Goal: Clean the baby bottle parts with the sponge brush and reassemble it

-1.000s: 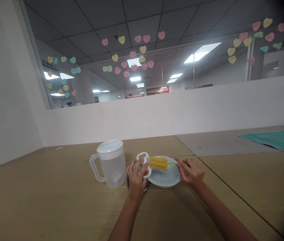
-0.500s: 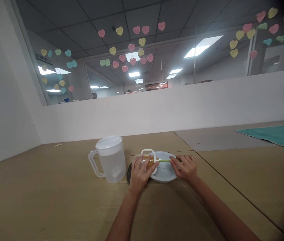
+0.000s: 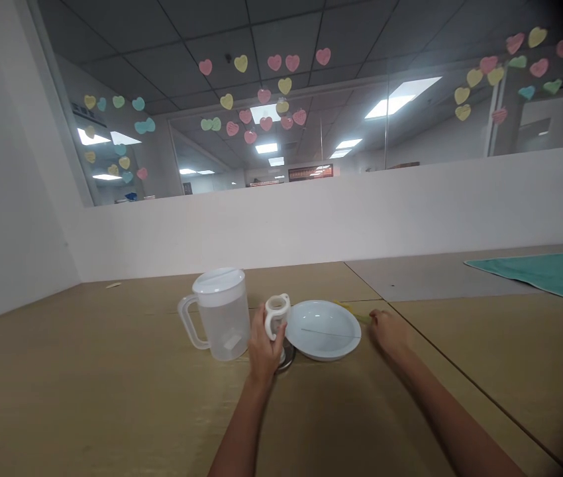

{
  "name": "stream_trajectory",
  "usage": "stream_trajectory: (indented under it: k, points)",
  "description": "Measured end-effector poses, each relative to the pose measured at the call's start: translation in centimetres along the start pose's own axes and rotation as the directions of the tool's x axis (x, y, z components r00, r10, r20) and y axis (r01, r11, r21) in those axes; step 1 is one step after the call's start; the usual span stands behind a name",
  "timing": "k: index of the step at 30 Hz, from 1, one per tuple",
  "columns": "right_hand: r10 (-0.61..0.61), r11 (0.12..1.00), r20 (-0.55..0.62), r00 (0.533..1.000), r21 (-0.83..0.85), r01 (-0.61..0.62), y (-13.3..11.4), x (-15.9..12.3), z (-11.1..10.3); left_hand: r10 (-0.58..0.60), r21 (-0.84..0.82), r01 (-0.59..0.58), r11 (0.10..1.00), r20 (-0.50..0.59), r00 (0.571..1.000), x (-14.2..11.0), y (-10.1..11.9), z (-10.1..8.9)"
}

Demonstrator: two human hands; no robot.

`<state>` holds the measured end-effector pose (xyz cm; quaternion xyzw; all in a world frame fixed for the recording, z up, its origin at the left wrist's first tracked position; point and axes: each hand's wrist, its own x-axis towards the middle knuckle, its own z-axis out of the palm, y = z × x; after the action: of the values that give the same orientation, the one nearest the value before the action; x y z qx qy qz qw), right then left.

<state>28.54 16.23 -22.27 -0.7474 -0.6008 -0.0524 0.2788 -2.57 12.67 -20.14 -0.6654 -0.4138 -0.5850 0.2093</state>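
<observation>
My left hand (image 3: 262, 348) is wrapped round a small baby bottle (image 3: 277, 318) with a white collar and white handles. The bottle is close to upright, its round mouth facing up, and the hand hides much of its body. Beneath that hand, a round dark-rimmed thing (image 3: 289, 358) lies on the table, partly covered. In my right hand (image 3: 388, 331), fingers pinched, is a thin yellow-green stick (image 3: 365, 318), smeared by motion, pointing left behind the bowl. The shallow white bowl (image 3: 325, 348) sits between both hands, with a thin line across its inside.
Left of my left hand stands a translucent lidded pitcher (image 3: 224, 328), its handle to the left. A teal cloth (image 3: 540, 270) lies at the far right of the brown table (image 3: 112, 384). A low white wall (image 3: 261, 232) with windows above it closes the back.
The stick has come out of the bottle, and my right hand has moved right with it. My left hand has turned the bottle from lying sideways to nearly upright, uncovering more of the bowl.
</observation>
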Motion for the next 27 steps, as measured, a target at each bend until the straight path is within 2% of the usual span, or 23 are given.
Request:
stream_trajectory:
  k: [2,3,6,9,12,16,19,23,27]
  points:
    - [-0.028,0.997,0.092,0.995,0.067,0.021,-0.4,-0.1,0.5,-0.060,-0.051,0.058,0.997,-0.042,0.997,-0.4,0.4,0.1]
    - [-0.052,0.995,0.108,0.993,0.086,0.043,-0.6,-0.2,0.7,-0.052,-0.067,0.048,0.997,-0.054,0.997,-0.6,0.7,0.1]
    - [-0.193,0.963,0.155,0.969,0.220,0.157,-1.4,-0.4,0.8,0.082,-0.117,-0.090,0.989,-0.072,0.994,-1.1,1.7,0.1]
    - [-0.371,0.849,0.166,0.914,0.460,0.261,-1.6,-0.5,0.9,0.248,-0.199,-0.259,0.945,-0.078,0.966,-1.7,2.8,0.0]
    - [-0.387,0.800,0.167,0.907,0.550,0.240,-1.4,-0.4,1.3,0.361,-0.270,-0.364,0.891,-0.062,0.930,-2.2,3.9,-0.2]
    - [-0.356,0.822,0.191,0.915,0.529,0.209,-1.0,-0.2,1.5,0.431,-0.337,-0.406,0.850,0.000,0.902,-2.4,4.8,-0.3]
    - [-0.315,0.867,0.252,0.915,0.468,0.169,-1.0,-0.5,0.9,0.457,-0.358,-0.418,0.835,0.028,0.889,-2.6,4.9,-0.1]
    - [-0.218,0.945,0.315,0.924,0.304,0.119,-1.5,-0.9,-0.1,0.495,-0.339,-0.436,0.834,0.110,0.862,-2.9,4.7,0.1]
    - [-0.154,0.984,0.296,0.943,0.128,0.121,-1.6,-0.9,-0.3,0.495,-0.325,-0.415,0.850,0.224,0.839,-2.5,4.7,-0.1]
